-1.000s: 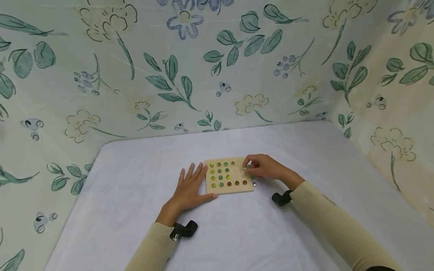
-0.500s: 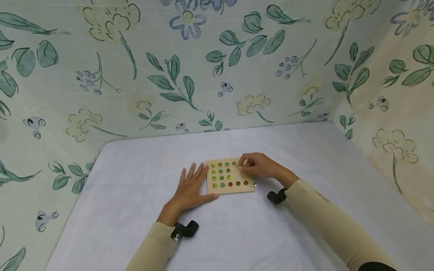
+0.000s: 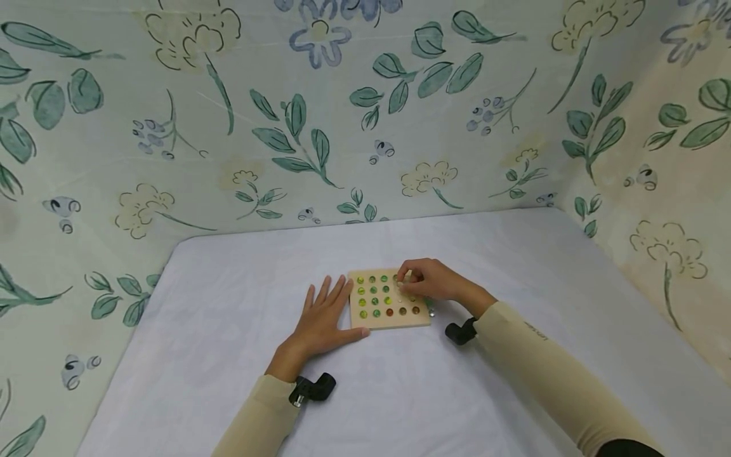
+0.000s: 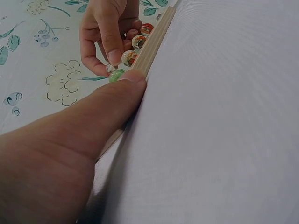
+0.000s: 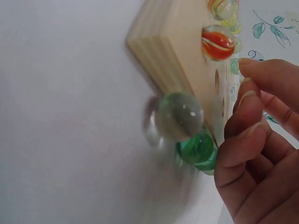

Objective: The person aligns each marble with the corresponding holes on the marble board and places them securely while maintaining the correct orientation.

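A pale wooden board (image 3: 381, 324) lies on the white cloth, with rows of yellow, green, orange and brown glass marbles in its holes. My left hand (image 3: 322, 320) lies flat with fingers spread at the board's left side, its thumb (image 4: 133, 77) on the near edge. Over the board's upper right part, my right hand (image 3: 434, 279) pinches a clear marble (image 4: 110, 68) between thumb and fingertips, low over the holes. In the right wrist view, an orange-swirled marble (image 5: 218, 45) sits in the board near bare holes. The right hand hides part of the far right holes in the head view.
A loose clear marble (image 5: 178, 116) and green marbles (image 5: 196, 147) lie on the cloth against the board's right side. White cloth (image 3: 400, 393) covers the table, and a floral curtain (image 3: 320, 127) stands behind it.
My right hand has moved left over the board with the clear marble, from the right edge columns toward the fourth column. The left hand stays in place.
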The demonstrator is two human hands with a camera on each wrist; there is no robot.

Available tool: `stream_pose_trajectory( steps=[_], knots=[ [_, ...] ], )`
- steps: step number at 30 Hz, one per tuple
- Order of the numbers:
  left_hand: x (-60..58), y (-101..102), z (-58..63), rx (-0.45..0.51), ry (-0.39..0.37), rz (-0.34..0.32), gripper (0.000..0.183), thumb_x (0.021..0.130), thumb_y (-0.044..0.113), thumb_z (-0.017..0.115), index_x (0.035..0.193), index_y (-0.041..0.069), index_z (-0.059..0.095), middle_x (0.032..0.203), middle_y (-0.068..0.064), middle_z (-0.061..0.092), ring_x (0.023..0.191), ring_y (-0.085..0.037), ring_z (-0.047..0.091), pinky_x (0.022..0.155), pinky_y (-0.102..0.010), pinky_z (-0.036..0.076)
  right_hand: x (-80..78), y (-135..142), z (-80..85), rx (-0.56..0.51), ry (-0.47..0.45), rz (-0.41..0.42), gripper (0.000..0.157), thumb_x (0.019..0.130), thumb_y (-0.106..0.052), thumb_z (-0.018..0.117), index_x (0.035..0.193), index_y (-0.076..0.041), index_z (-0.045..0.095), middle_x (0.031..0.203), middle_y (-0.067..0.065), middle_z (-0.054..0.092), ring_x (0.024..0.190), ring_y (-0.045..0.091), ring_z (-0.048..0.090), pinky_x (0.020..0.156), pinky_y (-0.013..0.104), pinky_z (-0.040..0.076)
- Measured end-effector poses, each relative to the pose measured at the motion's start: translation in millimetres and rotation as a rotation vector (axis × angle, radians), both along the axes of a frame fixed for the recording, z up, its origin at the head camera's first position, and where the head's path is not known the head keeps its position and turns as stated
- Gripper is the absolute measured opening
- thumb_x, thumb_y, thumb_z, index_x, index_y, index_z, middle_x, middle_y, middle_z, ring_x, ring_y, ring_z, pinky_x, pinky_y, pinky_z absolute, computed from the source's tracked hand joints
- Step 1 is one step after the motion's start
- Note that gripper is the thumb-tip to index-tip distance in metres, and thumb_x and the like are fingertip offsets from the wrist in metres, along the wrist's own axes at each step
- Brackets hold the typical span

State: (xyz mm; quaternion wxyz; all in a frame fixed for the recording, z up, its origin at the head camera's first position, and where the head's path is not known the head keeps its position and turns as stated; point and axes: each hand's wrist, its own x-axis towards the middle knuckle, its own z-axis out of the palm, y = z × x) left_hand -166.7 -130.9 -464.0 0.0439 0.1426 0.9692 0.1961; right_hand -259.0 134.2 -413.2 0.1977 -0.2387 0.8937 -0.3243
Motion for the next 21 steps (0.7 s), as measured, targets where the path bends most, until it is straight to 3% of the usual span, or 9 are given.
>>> stream_pose_trajectory(
  steps=[21],
  knots=[
    [1.2, -0.1, 2.0, 0.010, 0.027, -0.010, 0.108, 0.077, 0.077, 0.056, 0.156, 0.017, 0.013, 0.162, -0.002, 0.009, 0.148, -0.027, -0.003, 0.116, -0.052, -0.007, -1.7, -1.4, -3.7, 0.014, 0.004, -0.003, 0.015, 0.089, -0.020, 0.070, 0.104, -0.018, 0.067, 0.074, 0.002, 0.059, 0.065, 0.015, 0.052, 0.059, 0.028, 0.044]
  ],
)
